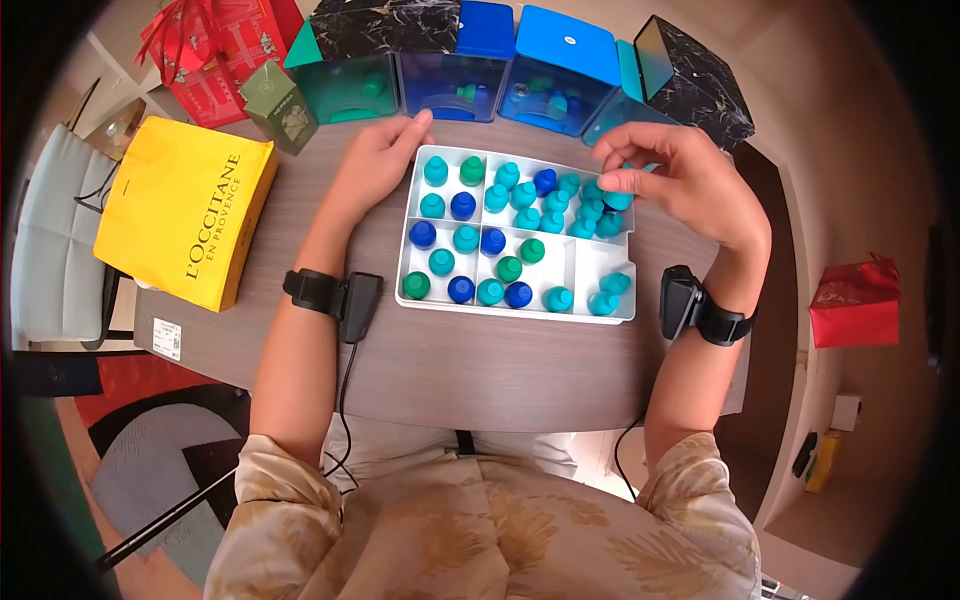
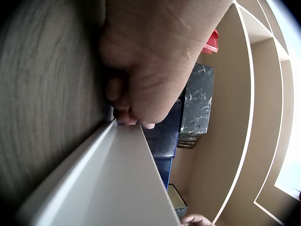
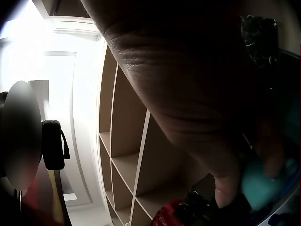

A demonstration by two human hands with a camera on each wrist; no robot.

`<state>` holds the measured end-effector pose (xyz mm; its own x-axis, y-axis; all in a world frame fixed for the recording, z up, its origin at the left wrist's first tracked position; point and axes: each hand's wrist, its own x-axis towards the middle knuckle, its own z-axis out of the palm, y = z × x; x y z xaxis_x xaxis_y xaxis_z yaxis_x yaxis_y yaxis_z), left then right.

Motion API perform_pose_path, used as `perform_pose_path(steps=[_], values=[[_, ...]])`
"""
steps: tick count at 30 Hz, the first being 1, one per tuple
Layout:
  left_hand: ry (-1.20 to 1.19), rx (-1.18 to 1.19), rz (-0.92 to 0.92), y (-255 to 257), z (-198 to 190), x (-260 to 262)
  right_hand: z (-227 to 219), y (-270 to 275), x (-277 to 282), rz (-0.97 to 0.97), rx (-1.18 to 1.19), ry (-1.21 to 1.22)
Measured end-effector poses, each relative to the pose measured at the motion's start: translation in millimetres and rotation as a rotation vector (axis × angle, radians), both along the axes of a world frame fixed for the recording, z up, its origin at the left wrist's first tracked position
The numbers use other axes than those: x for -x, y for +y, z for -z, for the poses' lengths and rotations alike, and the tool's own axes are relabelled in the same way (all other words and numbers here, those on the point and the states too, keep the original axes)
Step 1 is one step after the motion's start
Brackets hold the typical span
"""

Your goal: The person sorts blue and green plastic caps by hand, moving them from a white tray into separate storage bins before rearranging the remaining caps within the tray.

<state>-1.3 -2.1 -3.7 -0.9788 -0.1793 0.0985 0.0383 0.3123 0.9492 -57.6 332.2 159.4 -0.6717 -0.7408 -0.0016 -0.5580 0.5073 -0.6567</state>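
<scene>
A white divided tray [image 1: 400, 292] holds several small teal, green and blue bottles, most densely in its upper right compartment. Above that compartment my right hand [image 1: 690, 185] pinches a teal bottle [image 1: 618, 199] between thumb and fingers; the right wrist view shows this teal bottle [image 3: 258, 186] blurred by the fingers. My left hand [image 1: 380, 160] rests on its side at the tray's upper left corner, fingers loosely bent. In the left wrist view, the fingertips of the left hand [image 2: 146, 70] lie against the end of the tray wall [image 2: 117, 183].
Behind the tray stand a green-fronted bin [image 1: 345, 95], dark blue bin [image 1: 450, 90], bright blue bin [image 1: 565, 50] and a marble-patterned box [image 1: 700, 80] at the right. A yellow bag [image 1: 180, 215], olive box [image 1: 280, 108] and red bag [image 1: 215, 60] are at the left.
</scene>
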Motion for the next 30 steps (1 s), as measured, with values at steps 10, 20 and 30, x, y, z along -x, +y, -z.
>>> perform_pose_path(steps=[10,20,30], values=[[0.146,0.168,-0.014,-3.0,-42.1,-12.4,8.5,2.1,5.1,-0.073,-0.057,0.008],[0.032,0.623,0.368,30.2,-191.2,-49.8,13.1,-2.9,3.4,0.007,-0.186,0.051],[-0.010,0.763,0.421,35.7,-195.9,-51.7,-20.5,25.4,-17.5,0.006,0.067,0.236]])
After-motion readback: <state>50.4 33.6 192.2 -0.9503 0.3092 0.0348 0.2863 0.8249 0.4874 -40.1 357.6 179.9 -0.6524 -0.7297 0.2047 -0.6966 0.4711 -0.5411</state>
